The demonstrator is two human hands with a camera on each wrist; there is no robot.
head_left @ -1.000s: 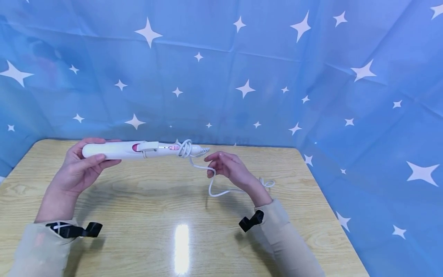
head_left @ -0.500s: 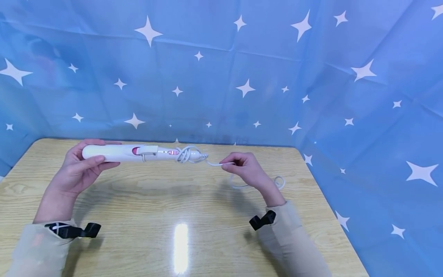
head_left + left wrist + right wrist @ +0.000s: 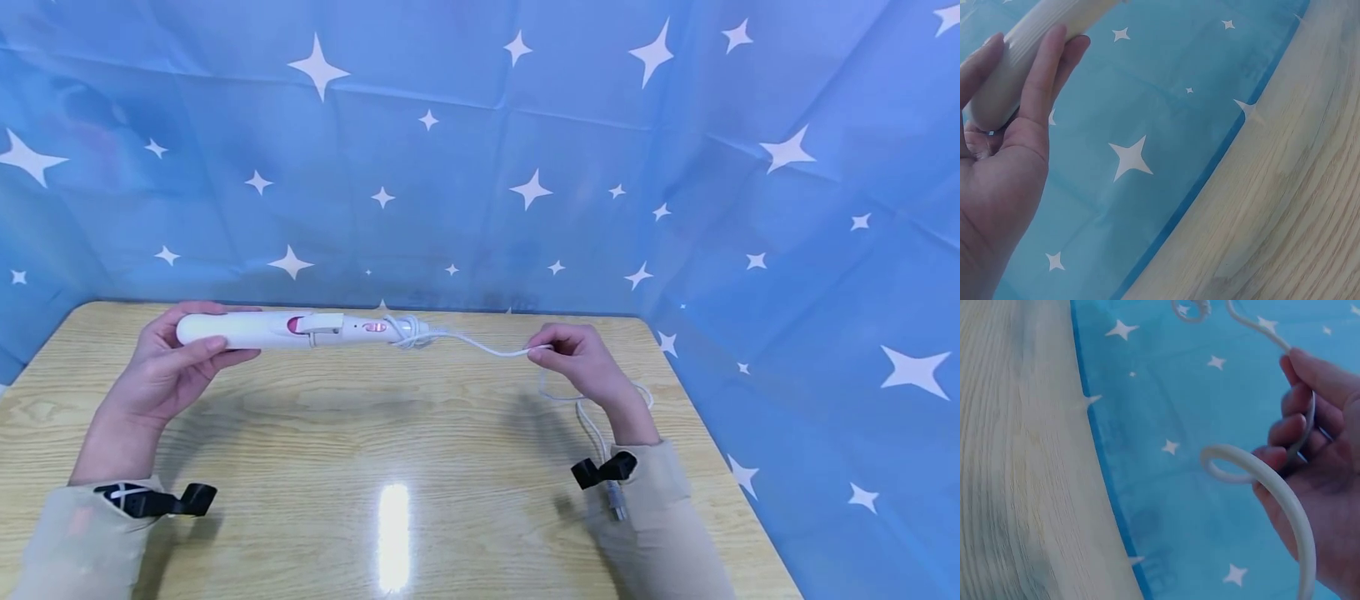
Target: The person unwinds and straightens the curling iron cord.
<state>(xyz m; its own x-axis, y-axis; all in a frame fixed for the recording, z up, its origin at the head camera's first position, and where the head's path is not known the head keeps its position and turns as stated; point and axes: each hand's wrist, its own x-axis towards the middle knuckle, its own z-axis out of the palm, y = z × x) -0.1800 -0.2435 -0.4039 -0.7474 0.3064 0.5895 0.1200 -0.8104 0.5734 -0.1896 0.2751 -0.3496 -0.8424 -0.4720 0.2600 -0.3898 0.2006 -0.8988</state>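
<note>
A white curling iron [image 3: 247, 330] with a small lever and a pinkish switch is held level above the table. My left hand [image 3: 168, 358] grips its thick rounded end, thumb below and fingers behind; the left wrist view shows this end of the curling iron [image 3: 1019, 69] too. Loops of white power cord [image 3: 487, 348] are wound around the thin end. To the right, my right hand [image 3: 581, 358] pinches the cord between thumb and forefinger. In the right wrist view the cord [image 3: 1294, 512] runs across the palm and curls in a loop below.
A wood-grain table [image 3: 315, 467] lies beneath both hands. The cord's plug [image 3: 617, 504] hangs near the right sleeve. Behind the table and along its right side is a blue cloth [image 3: 450, 217] with white stars.
My right hand has taken hold of the cord and moved right, drawing a length out from the curling iron. The plug has come into view. My left hand has hardly moved.
</note>
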